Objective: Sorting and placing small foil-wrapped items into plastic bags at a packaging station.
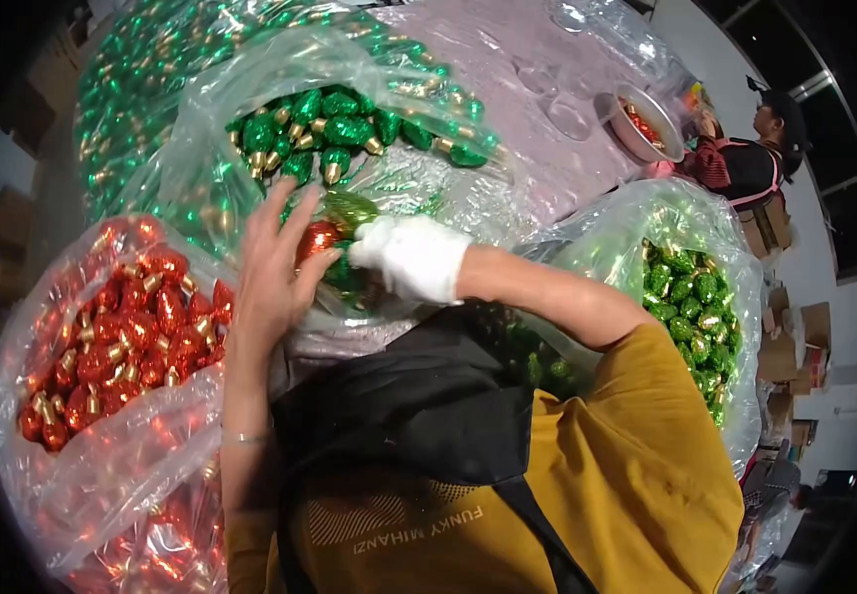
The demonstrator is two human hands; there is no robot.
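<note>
My bare left hand [278, 259] curves its thumb and fingers around a glittery red bulb ornament [317, 241]. Close against that one, a light green bulb ornament [351, 211] lies near the fingertips of my right hand [411, 259]. The right hand wears a white glove, and its fingers are curled; what they grip is mostly hidden. Darker green shows below, between the two hands. Just beyond my hands, dark green bulb ornaments [347, 131] with gold caps spill from the mouth of a large clear plastic bag [213, 94].
On the left stands a clear bag [23, 495] of red bulb ornaments [112, 346]. To the right, another bag [742, 297] holds light green ones [691, 297]. A basin [636, 148] of red pieces sits at the far right, beside a person [750, 163]. Plastic film covers the table [488, 59].
</note>
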